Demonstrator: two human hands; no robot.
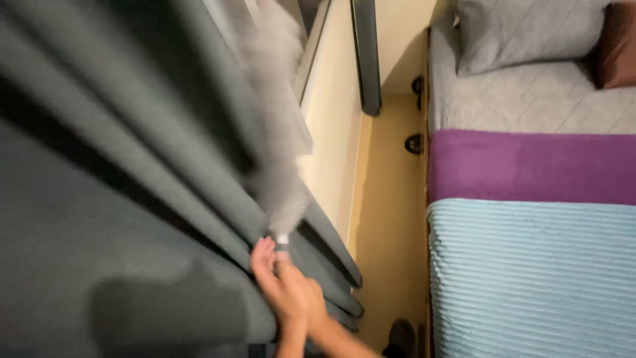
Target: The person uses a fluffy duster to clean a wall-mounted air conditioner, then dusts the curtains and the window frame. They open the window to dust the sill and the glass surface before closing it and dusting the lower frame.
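Fluffy grey duster (pixel 278 126), blurred with motion, runs from the lower middle of the frame up toward the top centre, its soft head lying against the folds of the heavy dark grey-green curtain (pixel 119 172) that fills the left half of the picture. One hand (pixel 291 292), at the bottom centre, grips the duster's short handle just below the fluff, the fingers closed around it; the pictures do not settle which of the two hands this is. A second forearm comes in from the bottom right just beside it, but its hand is hidden behind the first, so whether that one is spread or closed cannot be told.

To do this stroke well, I judge the head should stay in light contact with the cloth and travel along each fold from top to bottom, with the fabric held taut so the pleats do not swing away.

Right of the curtain, a cream wall (pixel 331 132) and a dark upright frame edge (pixel 366 59) drop to a yellowish floor strip (pixel 391 225). Filling the right side is a bed with a grey quilted cover (pixel 530 99), a purple band (pixel 530 166) and a ribbed pale blue blanket (pixel 530 278); a grey pillow (pixel 523 33) and a brown cushion (pixel 619 43) sit at the upper right. No packages, labels or signs show anywhere.
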